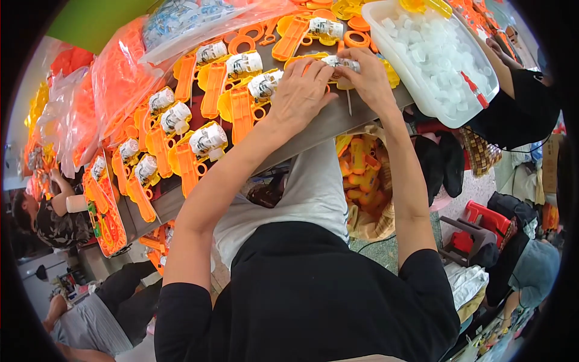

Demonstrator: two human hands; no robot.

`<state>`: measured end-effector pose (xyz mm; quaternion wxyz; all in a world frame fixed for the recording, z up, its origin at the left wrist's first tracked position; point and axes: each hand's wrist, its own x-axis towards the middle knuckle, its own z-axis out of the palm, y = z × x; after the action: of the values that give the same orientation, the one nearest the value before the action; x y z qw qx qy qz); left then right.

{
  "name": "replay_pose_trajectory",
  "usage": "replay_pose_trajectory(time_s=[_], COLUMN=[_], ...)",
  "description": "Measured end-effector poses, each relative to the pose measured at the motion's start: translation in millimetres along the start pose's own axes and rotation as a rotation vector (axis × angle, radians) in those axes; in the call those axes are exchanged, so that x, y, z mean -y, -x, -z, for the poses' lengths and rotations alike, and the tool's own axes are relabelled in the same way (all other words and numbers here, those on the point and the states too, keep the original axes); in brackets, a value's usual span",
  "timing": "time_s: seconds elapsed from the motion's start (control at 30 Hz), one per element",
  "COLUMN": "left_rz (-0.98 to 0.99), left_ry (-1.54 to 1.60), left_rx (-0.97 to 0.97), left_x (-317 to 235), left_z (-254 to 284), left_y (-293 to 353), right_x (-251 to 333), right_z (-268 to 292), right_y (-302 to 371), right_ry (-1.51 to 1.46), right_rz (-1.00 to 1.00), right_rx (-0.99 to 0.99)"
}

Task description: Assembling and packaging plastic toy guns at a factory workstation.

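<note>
At the table's front edge, both my hands close around a yellow and orange toy gun half with a white printed cylinder (339,61). My left hand (298,93) lies over its left side, fingers bent down onto it. My right hand (369,78) pinches near the cylinder's right end, thumb and fingers curled in. Much of this piece is hidden under my hands. Left of them stand rows of similar toy gun halves (212,90) with orange grips and white cylinders. Another such toy gun half (292,37) lies just beyond my hands.
A white tub (491,90) of small translucent plastic parts stands at the right, a red tool (474,89) on it. Plastic bags (123,78) of orange parts fill the back left. Below the edge, a sack (381,226) holds yellow-orange pieces. Other people sit at both sides.
</note>
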<state>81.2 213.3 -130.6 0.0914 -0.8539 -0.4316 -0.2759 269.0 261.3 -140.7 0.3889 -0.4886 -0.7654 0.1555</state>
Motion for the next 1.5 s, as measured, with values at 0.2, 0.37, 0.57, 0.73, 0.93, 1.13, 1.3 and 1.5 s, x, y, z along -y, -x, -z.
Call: replay_pose_trajectory(time_s=[0.2,0.37,0.57,0.73,0.93,1.13,1.3,1.5], left_rz=[0.37,0.37,0.32,0.318,0.367,0.291,0.29,0.385], left_ry=[0.22,0.115,-0.126,-0.108,-0.012,-0.069,0.125,1.091], left_rx=[-0.178,0.081,0.175,0.186,0.22,0.169,-0.143,-0.283], left_x=[83,99,89,91,88,86,91,93], left_z=[16,2,-22,-4,0,8,17,-18], left_y=[-23,-41,-48,-39,-44,-50,-68,-88], right_x=[-2,1,-9,29,-55,-100,-28,18], right_z=[11,29,14,60,114,100,111,7], right_y=[-1,0,-4,-13,-94,-113,-86,-64], right_ry=[0.016,-0.069,0.014,0.107,0.507,0.933,-0.153,-1.229], right_rz=[0.033,-0.114,0.009,0.011,-0.416,-0.353,-0.197,-0.447], right_rx=[0.069,0.144,-0.025,-0.146,-0.017,-0.064,-0.046,0.124])
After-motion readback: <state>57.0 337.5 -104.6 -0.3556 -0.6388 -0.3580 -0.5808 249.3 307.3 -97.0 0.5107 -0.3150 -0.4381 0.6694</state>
